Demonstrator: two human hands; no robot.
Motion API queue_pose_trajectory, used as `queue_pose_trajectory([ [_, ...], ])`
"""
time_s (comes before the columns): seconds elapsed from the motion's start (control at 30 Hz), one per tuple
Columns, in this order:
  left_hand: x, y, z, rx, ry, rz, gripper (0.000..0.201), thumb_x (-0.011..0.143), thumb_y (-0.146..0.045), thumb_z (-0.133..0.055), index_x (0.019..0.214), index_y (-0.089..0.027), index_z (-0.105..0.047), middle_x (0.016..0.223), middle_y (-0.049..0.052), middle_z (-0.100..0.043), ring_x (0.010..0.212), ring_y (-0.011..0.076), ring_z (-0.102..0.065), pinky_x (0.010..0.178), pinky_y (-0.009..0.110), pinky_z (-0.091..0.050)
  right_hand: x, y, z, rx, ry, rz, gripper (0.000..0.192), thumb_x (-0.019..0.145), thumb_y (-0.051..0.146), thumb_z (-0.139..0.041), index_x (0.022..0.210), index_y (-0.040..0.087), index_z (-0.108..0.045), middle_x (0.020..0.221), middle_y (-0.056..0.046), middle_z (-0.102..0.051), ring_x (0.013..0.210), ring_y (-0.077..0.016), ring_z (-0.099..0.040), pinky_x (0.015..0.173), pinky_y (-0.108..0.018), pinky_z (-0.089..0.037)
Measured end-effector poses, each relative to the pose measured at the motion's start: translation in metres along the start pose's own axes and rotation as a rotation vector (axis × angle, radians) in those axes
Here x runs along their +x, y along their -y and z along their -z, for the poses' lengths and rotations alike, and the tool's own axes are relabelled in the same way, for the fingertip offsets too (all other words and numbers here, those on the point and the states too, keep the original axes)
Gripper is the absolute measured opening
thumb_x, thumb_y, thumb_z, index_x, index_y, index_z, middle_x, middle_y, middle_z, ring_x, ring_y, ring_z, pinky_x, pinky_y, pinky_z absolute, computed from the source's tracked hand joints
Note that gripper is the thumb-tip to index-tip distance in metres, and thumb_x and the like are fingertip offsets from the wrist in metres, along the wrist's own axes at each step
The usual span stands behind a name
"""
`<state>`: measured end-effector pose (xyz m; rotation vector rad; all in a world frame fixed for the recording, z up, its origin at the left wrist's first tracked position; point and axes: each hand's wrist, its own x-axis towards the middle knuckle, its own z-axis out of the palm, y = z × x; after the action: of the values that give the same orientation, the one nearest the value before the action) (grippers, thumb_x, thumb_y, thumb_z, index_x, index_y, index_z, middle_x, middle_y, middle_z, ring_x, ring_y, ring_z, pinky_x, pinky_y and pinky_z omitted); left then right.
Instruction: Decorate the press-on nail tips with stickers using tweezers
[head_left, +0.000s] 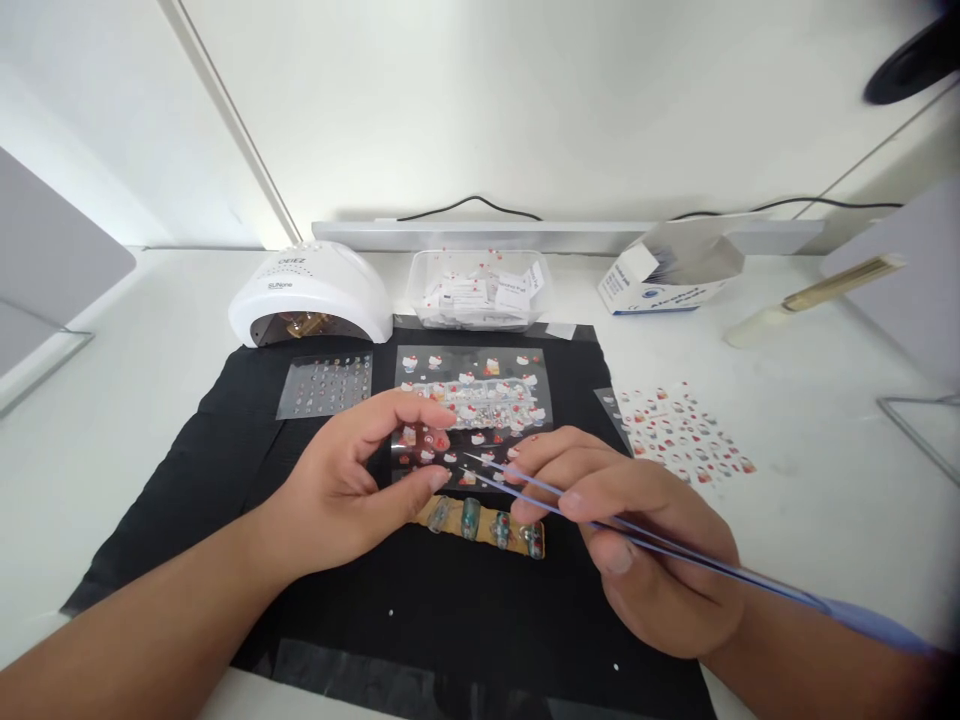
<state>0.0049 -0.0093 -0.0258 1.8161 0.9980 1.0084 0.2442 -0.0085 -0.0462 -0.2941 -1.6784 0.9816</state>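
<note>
My right hand (637,545) grips lilac tweezers (570,512), their tips pointing left onto a nail sticker sheet (480,400) with red and white cartoon figures. My left hand (352,480) pinches that sheet's lower left edge between thumb and fingers. Just below the sheet lies a tan strip (487,525) carrying several painted false nails. All of this rests on a black mat (225,450).
A white nail lamp (311,295) stands at the mat's back left, a clear box of small packets (480,290) behind the sheet, an open white-and-blue carton (667,275) at back right. A gem sheet (326,385) and another sticker sheet (686,435) lie flat. A brush (817,295) lies far right.
</note>
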Motion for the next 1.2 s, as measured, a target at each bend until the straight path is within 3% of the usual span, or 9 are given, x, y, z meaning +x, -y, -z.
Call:
queue_pose_trajectory([
  [0.47,0.0002,-0.0019,-0.0007,0.084,0.028,-0.026,0.031,0.086,-0.014,-0.068,0.113,-0.026,-0.061,0.093,-0.002,-0.065,0.080,0.0087,-0.063,0.077,0.017,-0.051,-0.0047,-0.0026,-0.0006,0.055,-0.004,-0.072,0.021,0.095,0.021,-0.054,0.114,0.021,-0.064,0.089,-0.007,-0.073,0.095,-0.0253,-0.064,0.089,-0.047,-0.049],
  [0.77,0.0030,-0.0004,0.0003,0.117,0.030,-0.044,0.027,0.085,-0.013,-0.068,0.110,-0.024,-0.062,0.094,0.000,-0.066,0.080,0.0107,-0.063,0.077,0.020,-0.051,-0.0071,-0.0085,-0.0007,0.114,-0.086,-0.089,0.022,0.096,0.023,-0.052,0.115,0.024,-0.065,0.090,-0.006,-0.073,0.094,-0.0249,-0.063,0.088,-0.046,-0.047],
  [0.9,0.0032,0.0024,0.0009,0.049,0.046,-0.042,0.030,0.086,-0.012,-0.067,0.111,-0.025,-0.059,0.092,0.000,-0.063,0.078,0.0102,-0.060,0.074,0.020,-0.050,-0.0078,-0.0081,-0.0006,0.134,-0.090,-0.098,0.021,0.097,0.023,-0.052,0.114,0.023,-0.064,0.091,-0.007,-0.072,0.097,-0.0250,-0.063,0.090,-0.046,-0.047],
  [1.2,0.0047,0.0060,0.0049,-0.029,0.035,-0.174,0.038,0.082,-0.008,-0.070,0.113,-0.025,-0.055,0.098,0.003,-0.055,0.083,0.0143,-0.054,0.074,0.025,-0.046,-0.0060,-0.0089,-0.0012,0.119,-0.115,-0.079,0.022,0.096,0.022,-0.052,0.113,0.023,-0.065,0.086,-0.007,-0.072,0.093,-0.0253,-0.064,0.086,-0.047,-0.050],
])
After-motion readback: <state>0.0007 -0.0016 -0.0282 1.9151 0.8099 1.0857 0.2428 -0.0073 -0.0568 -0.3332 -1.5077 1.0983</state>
